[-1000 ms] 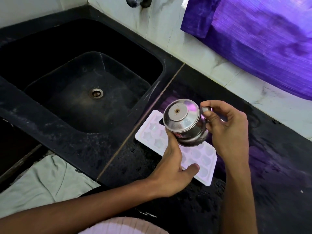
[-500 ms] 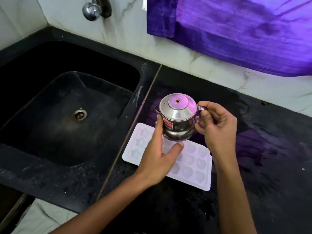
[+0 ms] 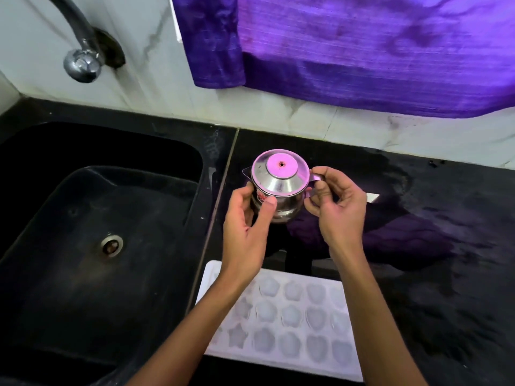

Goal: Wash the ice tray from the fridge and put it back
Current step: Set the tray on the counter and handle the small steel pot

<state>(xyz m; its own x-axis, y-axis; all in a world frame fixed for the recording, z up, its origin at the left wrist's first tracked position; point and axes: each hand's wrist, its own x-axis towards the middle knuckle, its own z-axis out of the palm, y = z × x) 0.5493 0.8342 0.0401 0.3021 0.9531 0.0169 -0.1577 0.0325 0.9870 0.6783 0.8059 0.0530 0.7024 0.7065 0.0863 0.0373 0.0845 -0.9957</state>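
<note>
A white ice tray [image 3: 292,319] with star- and heart-shaped cups lies flat on the black counter [image 3: 446,246], close to me and beside the sink. Beyond it, a small steel jug [image 3: 280,188] with a domed lid stands or hovers just over the counter. My left hand [image 3: 245,227] cups the jug's left side, thumb on its body. My right hand [image 3: 334,207] pinches the jug's handle on its right side. Both forearms cross over the tray and hide parts of it.
A black sink [image 3: 97,240] with a metal drain [image 3: 111,245] fills the left. A chrome tap [image 3: 82,57] juts from the marble wall above it. A purple cloth [image 3: 348,51] hangs over the wall behind the counter.
Both hands have carried the jug away from above the tray toward the wall, and it now sits upright past the tray. The view has shifted right and forward.
</note>
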